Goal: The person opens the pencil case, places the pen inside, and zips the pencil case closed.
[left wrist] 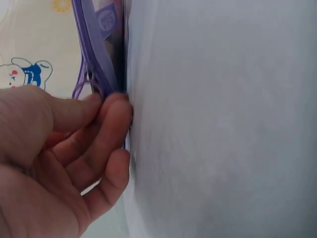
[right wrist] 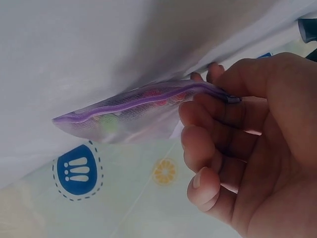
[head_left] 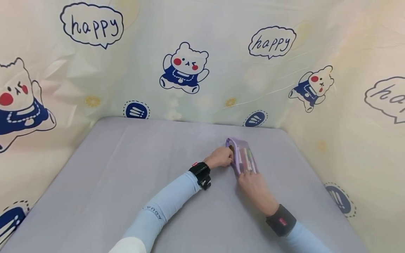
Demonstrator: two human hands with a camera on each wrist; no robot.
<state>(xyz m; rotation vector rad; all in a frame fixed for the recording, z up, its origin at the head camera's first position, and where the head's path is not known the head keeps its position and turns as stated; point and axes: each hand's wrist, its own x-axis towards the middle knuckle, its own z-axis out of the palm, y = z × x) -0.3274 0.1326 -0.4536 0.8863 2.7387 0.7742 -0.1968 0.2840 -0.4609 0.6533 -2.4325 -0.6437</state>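
Note:
A see-through purple mesh zip pouch (head_left: pixel 246 154) lies toward the back right of the table, with several long coloured items showing through its side; they look like pens. At its zipped edge, my left hand (head_left: pixel 220 157) pinches the purple border with thumb and fingers. Close to those fingertips in the left wrist view is the zipper slider (left wrist: pixel 89 75) with its loop. My right hand (head_left: pixel 254 188) grips the pouch's near end between thumb and curled fingers. Seen from the right wrist, the purple mesh pouch (right wrist: pixel 138 111) stretches away from that grip. The left fingertips partly hide the border.
The grey-covered table (head_left: pixel 142 151) spreads around both arms. Behind and beside it hangs a pale curtain (head_left: pixel 221 88) printed with bears and the word "happy". Black bands (head_left: pixel 200 173) with devices sit on the wrists, over light blue sleeves (head_left: pixel 167 200).

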